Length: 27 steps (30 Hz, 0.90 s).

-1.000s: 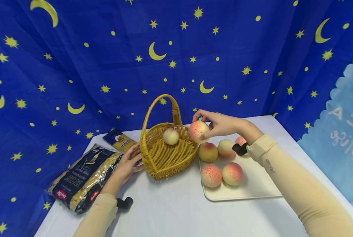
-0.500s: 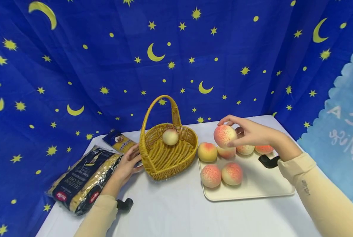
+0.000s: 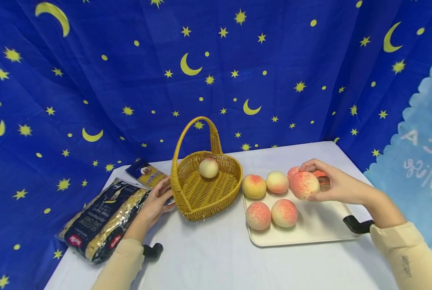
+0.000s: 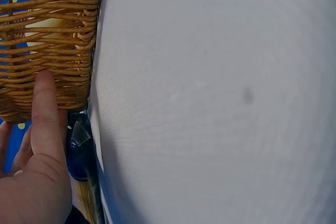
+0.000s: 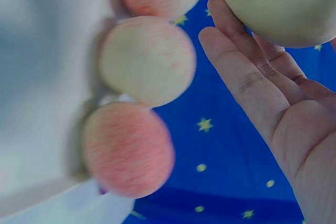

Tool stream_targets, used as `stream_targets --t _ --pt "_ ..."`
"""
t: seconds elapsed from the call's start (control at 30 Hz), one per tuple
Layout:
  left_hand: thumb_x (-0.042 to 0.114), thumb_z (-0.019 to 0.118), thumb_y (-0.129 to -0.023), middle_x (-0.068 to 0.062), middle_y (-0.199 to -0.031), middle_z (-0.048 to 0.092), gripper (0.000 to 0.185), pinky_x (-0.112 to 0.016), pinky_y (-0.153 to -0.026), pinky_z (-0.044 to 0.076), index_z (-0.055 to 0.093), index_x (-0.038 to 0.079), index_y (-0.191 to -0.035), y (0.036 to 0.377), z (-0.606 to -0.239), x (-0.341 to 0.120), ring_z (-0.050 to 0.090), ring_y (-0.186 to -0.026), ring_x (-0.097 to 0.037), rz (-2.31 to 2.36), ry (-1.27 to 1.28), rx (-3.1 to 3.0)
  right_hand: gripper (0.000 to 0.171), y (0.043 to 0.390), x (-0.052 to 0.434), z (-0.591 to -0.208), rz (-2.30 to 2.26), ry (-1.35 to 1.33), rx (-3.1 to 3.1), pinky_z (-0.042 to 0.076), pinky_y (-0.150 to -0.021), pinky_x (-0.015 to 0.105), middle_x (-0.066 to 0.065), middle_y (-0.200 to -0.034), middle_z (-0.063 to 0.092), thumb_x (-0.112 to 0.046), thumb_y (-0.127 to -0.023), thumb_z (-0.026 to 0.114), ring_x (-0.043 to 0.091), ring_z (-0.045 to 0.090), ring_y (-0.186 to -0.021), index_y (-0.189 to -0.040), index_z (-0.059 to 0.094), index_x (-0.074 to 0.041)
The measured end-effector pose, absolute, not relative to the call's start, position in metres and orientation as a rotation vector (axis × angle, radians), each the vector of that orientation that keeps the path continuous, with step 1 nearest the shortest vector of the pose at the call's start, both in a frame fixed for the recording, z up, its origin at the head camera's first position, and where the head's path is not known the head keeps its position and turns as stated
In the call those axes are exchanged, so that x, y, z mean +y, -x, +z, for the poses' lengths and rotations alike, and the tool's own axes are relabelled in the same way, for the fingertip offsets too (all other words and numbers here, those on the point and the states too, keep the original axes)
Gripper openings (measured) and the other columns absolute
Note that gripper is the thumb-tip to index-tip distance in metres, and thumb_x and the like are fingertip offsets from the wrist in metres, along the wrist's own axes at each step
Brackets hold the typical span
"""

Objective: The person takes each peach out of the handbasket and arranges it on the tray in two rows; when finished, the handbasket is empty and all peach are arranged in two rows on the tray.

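Note:
My right hand (image 3: 333, 183) holds a speckled pink peach (image 3: 304, 185) between thumb and fingers, over the back part of a cream tray (image 3: 321, 229). That peach (image 5: 283, 6) fills the top right corner of the right wrist view. Other peaches lie on the tray, among them a yellow-red one (image 3: 254, 186) and two pinkish ones at the front; those at the back are partly hidden behind the held peach and hand. My left hand (image 3: 157, 203) rests against the left side of a heart-shaped wicker basket (image 3: 208, 207), its thumb (image 4: 46, 114) against the weave. One pale peach (image 3: 209, 168) lies inside.
Left of the basket lie a large dark pasta bag (image 3: 103, 217) and a smaller blue and yellow packet (image 3: 145, 172), close to my left forearm. The basket's tall arched handle (image 3: 181, 149) rises above it. A blue star-patterned cloth (image 3: 158, 80) hangs behind the white table (image 3: 208, 257).
My right hand has carried the peach from beside the basket's rim rightward and down over the tray. My left hand stays at the basket.

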<state>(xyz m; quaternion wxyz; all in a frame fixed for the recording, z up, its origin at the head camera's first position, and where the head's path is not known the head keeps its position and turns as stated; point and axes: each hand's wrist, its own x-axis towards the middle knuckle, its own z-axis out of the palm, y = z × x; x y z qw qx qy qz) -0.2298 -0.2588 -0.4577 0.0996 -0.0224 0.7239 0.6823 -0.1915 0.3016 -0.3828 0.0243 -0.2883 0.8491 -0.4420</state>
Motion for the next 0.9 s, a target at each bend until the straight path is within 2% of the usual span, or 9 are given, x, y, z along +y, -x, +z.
stream_targets --t 0.13,0.27,0.37,0.57,0.7,0.9 --pt "0.025 0.063 -0.111 -0.008 -0.173 0.036 0.069 -0.057 -0.117 0.053 0.03 0.03 -0.171 0.23 -0.458 -0.259 0.047 -0.149 -0.027 2.015 0.069 2.147 0.06 0.186 0.311 -0.4 -1.398 0.882 2.627 0.058 -0.093 0.015 -0.001 -0.13 0.056 -0.004 -0.084 0.089 0.004 0.065 -0.111 -0.134 0.055 -0.007" --pt "0.025 0.063 -0.111 -0.008 -0.173 0.037 0.068 -0.057 -0.117 0.052 0.03 0.03 -0.171 0.229 -0.457 -0.259 0.046 -0.15 -0.028 2.016 0.076 2.142 0.058 0.182 0.318 -0.416 -1.436 0.852 2.606 0.059 -0.091 0.017 -0.005 -0.128 0.058 -0.001 -0.085 0.088 0.004 0.067 -0.109 -0.133 0.055 -0.005" --pt "0.025 0.063 -0.111 -0.005 -0.172 0.038 0.067 -0.056 -0.118 0.052 0.032 0.03 -0.17 0.229 -0.456 -0.258 0.047 -0.149 -0.026 2.021 0.087 2.133 0.06 0.179 0.321 -0.425 -1.412 0.776 2.625 0.06 -0.089 0.019 0.001 -0.127 0.062 -0.005 -0.085 0.089 0.001 0.067 -0.109 -0.135 0.056 -0.008" --pt "0.026 0.062 -0.111 -0.008 -0.172 0.037 0.067 -0.055 -0.117 0.053 0.031 0.03 -0.17 0.228 -0.455 -0.258 0.053 -0.142 -0.019 2.011 0.067 2.143 0.066 0.173 0.324 -0.439 -1.353 0.674 2.672 0.059 -0.092 0.019 0.012 -0.135 0.059 -0.015 -0.083 0.093 -0.006 0.057 -0.117 -0.138 0.057 -0.013" --pt "0.026 0.063 -0.111 -0.008 -0.172 0.037 0.068 -0.055 -0.116 0.053 0.031 0.03 -0.17 0.228 -0.456 -0.258 0.054 -0.14 -0.017 2.013 0.064 2.144 0.066 0.172 0.325 -0.446 -1.381 0.706 2.648 0.059 -0.092 0.019 0.012 -0.135 0.06 -0.013 -0.083 0.093 -0.006 0.059 -0.116 -0.138 0.057 -0.012" --pt "0.026 0.064 -0.11 -0.009 -0.172 0.037 0.068 -0.055 -0.116 0.054 0.031 0.029 -0.17 0.229 -0.457 -0.258 0.056 -0.136 -0.014 2.023 0.049 2.14 0.066 0.172 0.327 -0.454 -1.415 0.759 2.623 0.06 -0.091 0.02 0.004 -0.132 0.06 -0.008 -0.083 0.091 -0.003 0.063 -0.115 -0.139 0.056 -0.011"
